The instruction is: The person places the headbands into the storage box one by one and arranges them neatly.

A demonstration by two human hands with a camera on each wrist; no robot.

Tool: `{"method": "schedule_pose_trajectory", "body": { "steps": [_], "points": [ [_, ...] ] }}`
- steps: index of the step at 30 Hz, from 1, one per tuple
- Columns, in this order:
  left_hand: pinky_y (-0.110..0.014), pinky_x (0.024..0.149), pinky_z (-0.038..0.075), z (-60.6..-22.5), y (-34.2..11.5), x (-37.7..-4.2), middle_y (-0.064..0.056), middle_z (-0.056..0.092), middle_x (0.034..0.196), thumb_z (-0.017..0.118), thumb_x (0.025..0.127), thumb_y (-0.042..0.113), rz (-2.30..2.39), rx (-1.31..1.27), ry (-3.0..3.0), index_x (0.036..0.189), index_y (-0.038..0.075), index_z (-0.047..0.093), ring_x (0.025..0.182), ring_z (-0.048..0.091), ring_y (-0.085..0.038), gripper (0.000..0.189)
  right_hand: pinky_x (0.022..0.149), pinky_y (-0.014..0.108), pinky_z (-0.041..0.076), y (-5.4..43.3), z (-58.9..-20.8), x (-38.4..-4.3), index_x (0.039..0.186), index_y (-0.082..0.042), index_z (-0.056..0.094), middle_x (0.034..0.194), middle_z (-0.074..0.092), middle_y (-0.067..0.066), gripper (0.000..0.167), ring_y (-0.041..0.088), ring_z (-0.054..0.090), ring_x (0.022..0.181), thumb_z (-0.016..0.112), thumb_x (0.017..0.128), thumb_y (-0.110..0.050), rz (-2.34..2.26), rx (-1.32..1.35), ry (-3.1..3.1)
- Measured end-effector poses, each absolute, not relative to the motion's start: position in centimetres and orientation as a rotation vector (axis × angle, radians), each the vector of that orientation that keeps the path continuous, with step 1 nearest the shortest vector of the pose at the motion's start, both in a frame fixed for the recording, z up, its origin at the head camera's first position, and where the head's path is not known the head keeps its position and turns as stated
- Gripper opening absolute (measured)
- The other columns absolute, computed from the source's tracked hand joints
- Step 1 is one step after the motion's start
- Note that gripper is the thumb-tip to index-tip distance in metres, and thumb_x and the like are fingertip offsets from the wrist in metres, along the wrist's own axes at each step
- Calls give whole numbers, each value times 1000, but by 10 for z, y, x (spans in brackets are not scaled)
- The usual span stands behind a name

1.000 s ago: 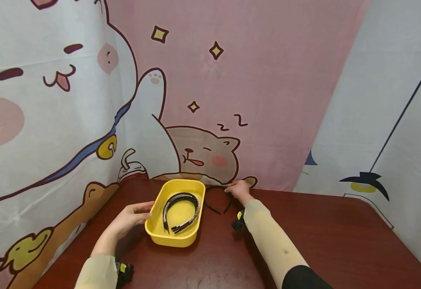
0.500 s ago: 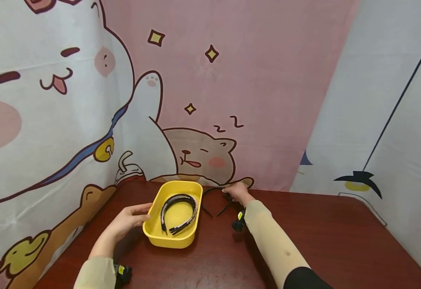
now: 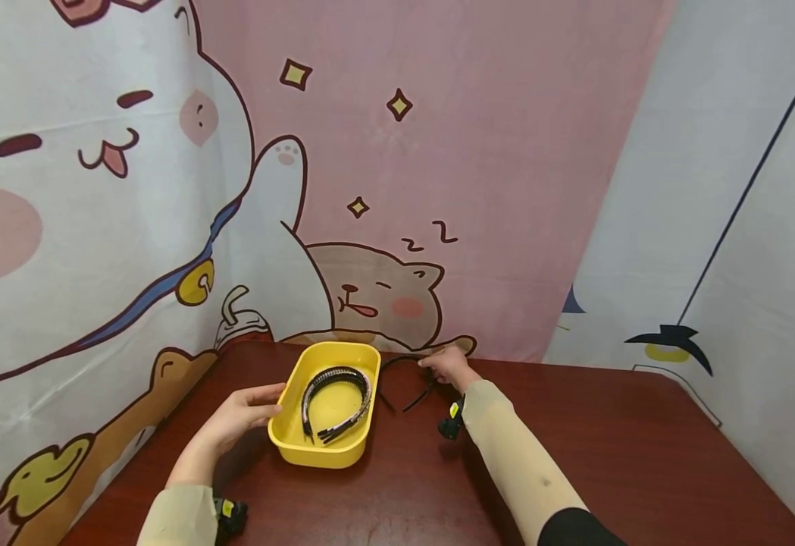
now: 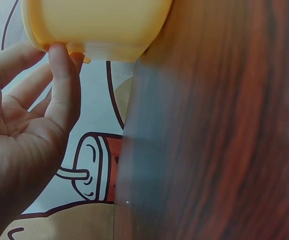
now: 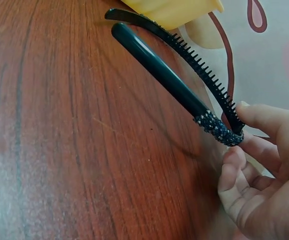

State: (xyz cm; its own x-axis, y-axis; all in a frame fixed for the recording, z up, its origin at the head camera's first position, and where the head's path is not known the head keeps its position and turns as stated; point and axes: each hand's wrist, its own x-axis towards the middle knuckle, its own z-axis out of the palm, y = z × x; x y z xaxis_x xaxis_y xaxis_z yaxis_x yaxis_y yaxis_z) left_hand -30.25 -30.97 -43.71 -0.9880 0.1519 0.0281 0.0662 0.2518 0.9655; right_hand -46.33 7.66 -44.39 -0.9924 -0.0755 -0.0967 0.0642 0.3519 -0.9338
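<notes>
In the head view, my right hand (image 3: 450,366) pinches a black headband (image 3: 419,400) by its arch, just right of the yellow tray (image 3: 322,457). The right wrist view shows that headband (image 5: 159,72) with small teeth along its inner side and dark, sparkly beads at the bend, thumb and fingers at the beaded part. At the tray's left side, my left hand (image 3: 236,417) grips the rim, thumb and fingertips together there in the left wrist view. Inside the tray lie several nested headbands (image 3: 332,375), dark and shiny, their ends toward me.
The dark red wooden table (image 3: 574,455) stretches to the right. Right behind it hangs a wall cloth (image 3: 506,189) with cartoon animals, which also runs along the left side. Each wrist wears a small black camera (image 3: 450,422).
The headband's ends have tilted slightly leftward and come closer to the tray. My right hand keeps its pinch and my left hand stays at the tray's rim; the whole view shifted a little.
</notes>
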Motion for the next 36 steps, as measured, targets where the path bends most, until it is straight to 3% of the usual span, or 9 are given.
{"method": "schedule_pose_trajectory", "body": {
  "steps": [14, 23, 28, 36],
  "points": [
    [-40, 88, 53, -436, -309, -302, -28, 51, 135, 63, 93, 8, 1865, 200, 2443, 140, -8, 44, 110, 60, -34, 54, 64, 32, 55, 84, -447, -463, 98, 7, 65, 79, 57, 8, 22, 17, 56, 66, 72, 82, -7, -1797, -37, 2320],
    [-39, 87, 53, -437, -309, -301, -28, 51, 135, 64, 93, 10, 1862, 216, 2440, 140, -8, 44, 110, 61, -33, 54, 60, 26, 54, 88, -450, -457, 115, 11, 62, 77, 61, 2, 34, 13, 54, 62, 69, 86, -3, -1847, -43, 2238],
    [-39, 87, 53, -438, -309, -301, -28, 51, 135, 64, 93, 10, 1867, 211, 2439, 140, -8, 44, 110, 60, -33, 55, 59, 26, 54, 90, -452, -454, 118, 11, 62, 75, 60, 3, 36, 11, 54, 58, 70, 85, -3, -1893, -22, 2205],
    [-37, 87, 53, -438, -310, -302, -28, 52, 135, 64, 93, 11, 1875, 204, 2436, 140, -8, 44, 110, 61, -32, 55, 62, 29, 55, 95, -446, -449, 117, 6, 65, 86, 65, 7, 33, 15, 53, 62, 71, 85, -2, -1923, -2, 2238]
  ]
}}
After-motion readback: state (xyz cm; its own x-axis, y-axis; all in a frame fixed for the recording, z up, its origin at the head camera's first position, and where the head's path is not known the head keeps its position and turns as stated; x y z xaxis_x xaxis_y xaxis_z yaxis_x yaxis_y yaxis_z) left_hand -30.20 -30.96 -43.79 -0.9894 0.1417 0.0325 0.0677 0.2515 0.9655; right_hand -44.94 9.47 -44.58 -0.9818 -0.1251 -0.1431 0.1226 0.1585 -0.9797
